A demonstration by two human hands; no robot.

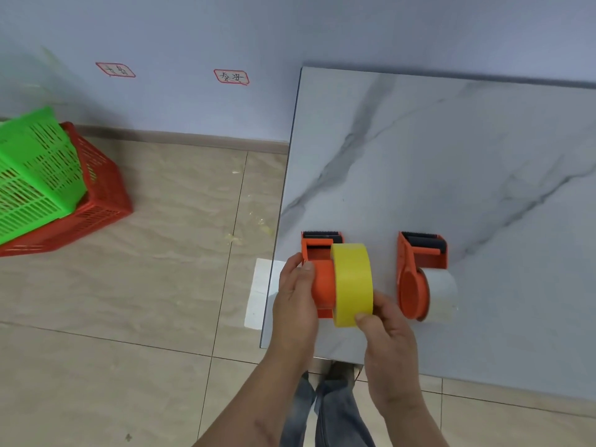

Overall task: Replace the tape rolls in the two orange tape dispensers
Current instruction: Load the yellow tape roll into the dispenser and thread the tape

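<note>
Centrally, near the table's left front corner: a yellow tape roll (352,283) standing on edge, seated partway over the orange hub of the left tape dispenser (319,275). Roll sits at the hub's right end — a stretch of bare orange hub shows between it and the left hand. Dispenser lies on the marble-patterned table (451,162), its dark cutter end pointing away from the person.

Right hand (387,330) comes up from below, forearm angled in from the lower right. Thumb lies on the roll's near outer face, the other fingers curl round its right side; the hand grips the roll. Left hand (295,301) reaches in from below left, fingers wrapped over the dispenser's left side, thumb tip on top by the frame — it holds the dispenser body.

Well to the right, apart from both hands, the second orange tape dispenser (419,279) lies on the table, same heading, carrying a pale, clear-looking tape roll (442,295) on its hub.

Outward: a white sheet (258,291) lies on the floor just beside the table's left edge. Tan floor tiles (145,317) with small yellowish scraps near the table. Far left, a green basket (35,175) nested tilted in a red basket (96,201). Two red-bordered labels (231,77) on the wall; writing not legible. Jeans-clad legs (325,414) below the table edge.
</note>
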